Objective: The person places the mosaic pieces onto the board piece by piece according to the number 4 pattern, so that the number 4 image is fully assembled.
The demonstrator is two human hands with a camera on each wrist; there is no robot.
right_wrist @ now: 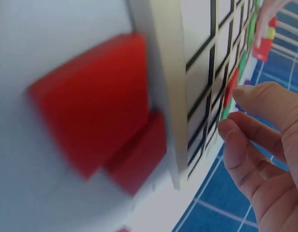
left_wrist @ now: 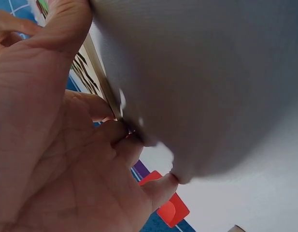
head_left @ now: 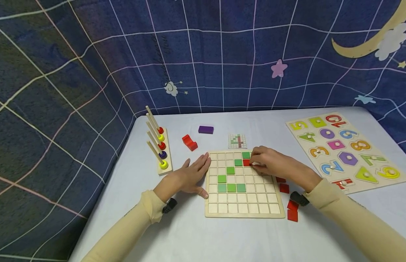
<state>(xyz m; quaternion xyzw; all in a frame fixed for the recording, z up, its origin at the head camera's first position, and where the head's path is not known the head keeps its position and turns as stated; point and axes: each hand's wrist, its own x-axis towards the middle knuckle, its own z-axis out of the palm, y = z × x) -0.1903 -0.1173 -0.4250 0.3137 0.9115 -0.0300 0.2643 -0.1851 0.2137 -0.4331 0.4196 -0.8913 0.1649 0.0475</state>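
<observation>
A square wooden grid board (head_left: 245,214) lies on the table, with several green tiles (head_left: 230,170) in its cells. One red tile (head_left: 246,163) sits in an upper cell. My right hand (head_left: 271,162) is over the upper right of the board, fingertips at that red tile's right edge. In the right wrist view the thumb is right by the red tile (right_wrist: 231,88), with a gap between thumb and index finger. My left hand (head_left: 186,178) lies with fingers spread, fingertips and thumb along the board's left edge.
Loose red tiles (head_left: 292,215) lie right of the board. A small pattern card (head_left: 237,141) is behind it. Left stand a peg rack with rings (head_left: 170,168), a red wavy block (head_left: 189,142) and a purple block (head_left: 206,130). A number puzzle board (head_left: 394,179) is at right.
</observation>
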